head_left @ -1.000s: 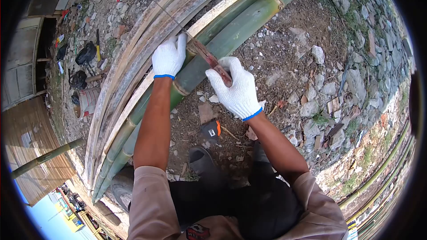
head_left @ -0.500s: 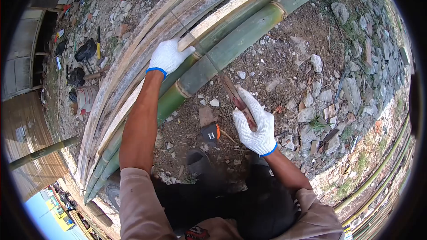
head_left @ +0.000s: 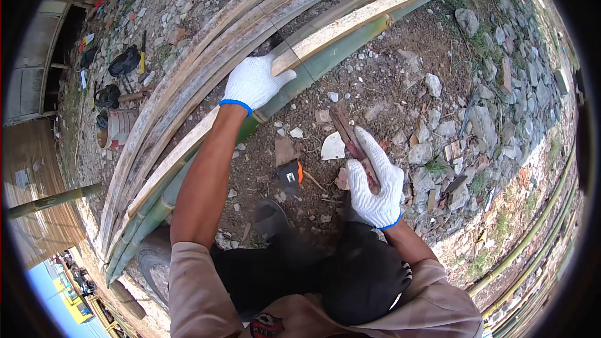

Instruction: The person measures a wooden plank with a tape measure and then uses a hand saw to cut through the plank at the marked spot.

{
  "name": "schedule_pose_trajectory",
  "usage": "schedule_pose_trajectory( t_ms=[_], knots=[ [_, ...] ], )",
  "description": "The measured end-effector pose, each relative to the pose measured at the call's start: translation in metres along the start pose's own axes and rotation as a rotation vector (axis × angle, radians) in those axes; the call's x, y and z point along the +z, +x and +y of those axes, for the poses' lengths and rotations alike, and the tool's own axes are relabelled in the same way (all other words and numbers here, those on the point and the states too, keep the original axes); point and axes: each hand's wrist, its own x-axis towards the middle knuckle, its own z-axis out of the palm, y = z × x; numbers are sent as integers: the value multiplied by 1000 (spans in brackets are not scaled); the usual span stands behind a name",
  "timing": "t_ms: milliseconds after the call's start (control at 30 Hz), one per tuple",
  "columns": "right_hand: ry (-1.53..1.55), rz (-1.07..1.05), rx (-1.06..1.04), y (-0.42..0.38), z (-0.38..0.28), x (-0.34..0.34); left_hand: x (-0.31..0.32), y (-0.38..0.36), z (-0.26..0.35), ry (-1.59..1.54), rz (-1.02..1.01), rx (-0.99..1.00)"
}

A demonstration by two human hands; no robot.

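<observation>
My left hand [head_left: 255,82], in a white knit glove with a blue cuff, grips a pale wooden plank [head_left: 375,19], its thumb over the near side. The plank lies over a thick green bamboo pole [head_left: 325,66]. My right hand [head_left: 379,181], gloved the same way, is wrapped round the worn wooden handle of what looks like a handsaw [head_left: 342,126]. Seen edge-on, its thin dark blade crosses the plank just right of my left hand and reaches toward the boards behind. My left hand hides part of the plank.
Long weathered boards [head_left: 188,72] curve beside the plank. A black and orange tape measure [head_left: 289,175] lies on the rubble near my foot. At the left are a bucket [head_left: 119,128], black bags [head_left: 124,61] and a yellow-handled tool [head_left: 143,61]. Stones [head_left: 488,131] cover the right side.
The plank now lies over the bamboo, shifted toward the right. My right hand has drawn the saw handle back toward me, and my left hand has moved slightly right with the plank.
</observation>
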Motion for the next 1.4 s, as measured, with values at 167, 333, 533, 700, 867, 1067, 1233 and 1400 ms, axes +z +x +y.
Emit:
schedule_pose_trajectory(
  t_ms=[167, 333, 533, 700, 867, 1067, 1233, 1400],
  knots=[
    [94, 47, -6, 31, 17, 28, 23, -5, 8, 80, 1, -19],
    [58, 10, 15, 50, 15, 33, 1, 6, 0, 97, -25, -10],
    [44, -6, 125, 4, 7, 1, 1, 10, -8, 40, -53, -10],
    [140, 64, 17, 75, 12, 50, -7, 11, -3, 41, -38, -33],
    [83, 22, 86, -3, 21, 7, 5, 20, -16, 31, -45, -2],
    [35, 81, -20, 58, 15, 42, 9, 12, -10, 42, 3, -27],
    [118, 76, 16, 52, 14, 45, -3, 15, -10, 36, -64, -30],
    [37, 27, 24, -19, 21, -1, -4, 18, -11, -4, -60, -13]
  ],
)
